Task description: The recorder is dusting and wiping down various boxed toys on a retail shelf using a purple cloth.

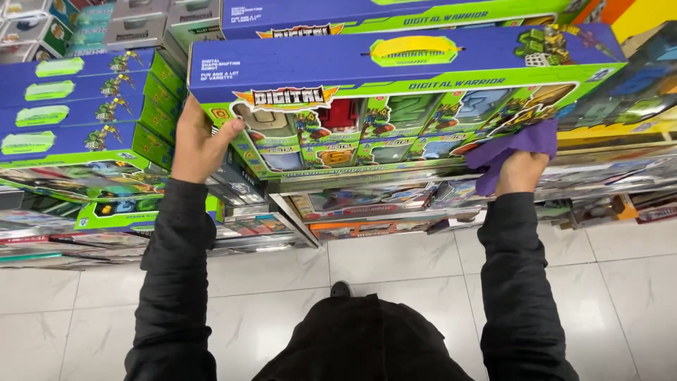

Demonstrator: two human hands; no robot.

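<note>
Overhead, a person in black sleeves stands on a white tiled floor [395, 257] facing shelves of toy boxes. Both hands hold a large blue and green toy box [395, 92] out from the top of a stack. The left hand [199, 144] is clamped on the box's left end, thumb pressed against its clear front window. The right hand [520, 171] is closed around a purple cloth [509, 152], pressed against the box's lower right front. More boxes of the same kind [77, 113] sit stacked just to the left, and flatter boxes [367, 201] lie beneath.
</note>
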